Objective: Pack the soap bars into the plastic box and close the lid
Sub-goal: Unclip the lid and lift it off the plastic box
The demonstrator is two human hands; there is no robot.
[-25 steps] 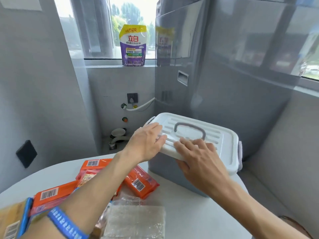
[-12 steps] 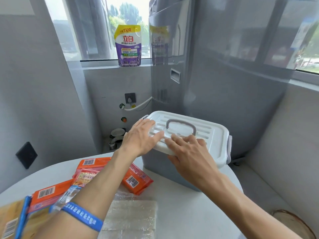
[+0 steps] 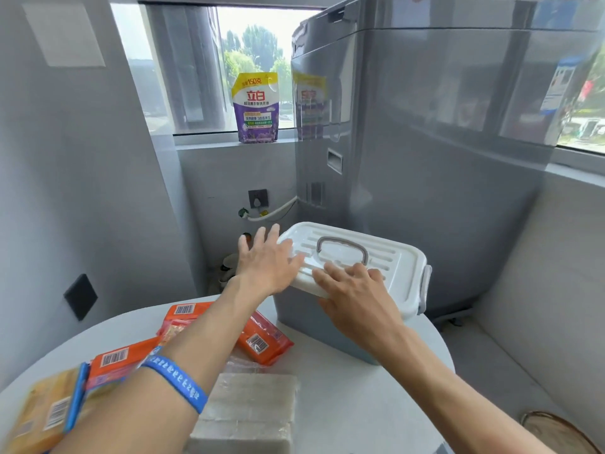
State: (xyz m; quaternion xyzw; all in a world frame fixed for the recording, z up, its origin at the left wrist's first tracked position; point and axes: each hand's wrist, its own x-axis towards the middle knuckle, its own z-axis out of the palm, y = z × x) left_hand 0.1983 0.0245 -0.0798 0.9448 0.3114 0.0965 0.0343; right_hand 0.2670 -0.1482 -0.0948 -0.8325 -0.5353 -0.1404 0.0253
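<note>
A grey plastic box [image 3: 304, 322] stands on the white round table [image 3: 360, 388], its white lid [image 3: 396, 267] with a grey handle [image 3: 342, 247] on top. My left hand [image 3: 265, 263] hovers at the lid's left corner with fingers spread. My right hand [image 3: 357, 293] lies flat on the lid's near edge, fingers apart. Orange-wrapped soap bars [image 3: 265, 339] lie under my left forearm. Another orange bar [image 3: 118, 358] and a yellow pack [image 3: 42, 411] sit at the near left. A clear-wrapped block of pale soap bars [image 3: 252, 411] rests at the table's front.
A tall grey appliance [image 3: 442, 158] stands right behind the box. A purple detergent pouch [image 3: 256, 108] sits on the window sill. Grey walls close in on the left, with a socket and hose at the back. A round woven item [image 3: 556, 434] lies on the floor at right.
My left hand has lifted off the lid and spread its fingers, shifting toward the lid's left corner. My right hand stays on the lid's near edge.
</note>
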